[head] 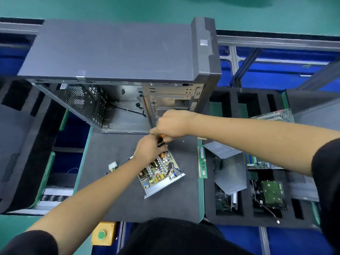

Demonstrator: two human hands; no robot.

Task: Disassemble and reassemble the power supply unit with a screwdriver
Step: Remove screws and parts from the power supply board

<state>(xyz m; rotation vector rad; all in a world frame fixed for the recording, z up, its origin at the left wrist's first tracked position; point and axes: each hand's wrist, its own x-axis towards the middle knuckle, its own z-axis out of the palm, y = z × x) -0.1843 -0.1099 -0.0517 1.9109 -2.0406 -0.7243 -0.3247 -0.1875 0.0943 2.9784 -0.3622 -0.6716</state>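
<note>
Head cam: PSU board (159,172) lies open mid-frame on the grey mat (128,199), below the PC case (117,57). Right hand (172,124) grips the orange-black screwdriver (161,139); left hand (149,150) curls round its shaft, just above the board's top edge.

Power supply unit (160,172) on mat (117,190) — computer case (114,57) behind it.
</note>
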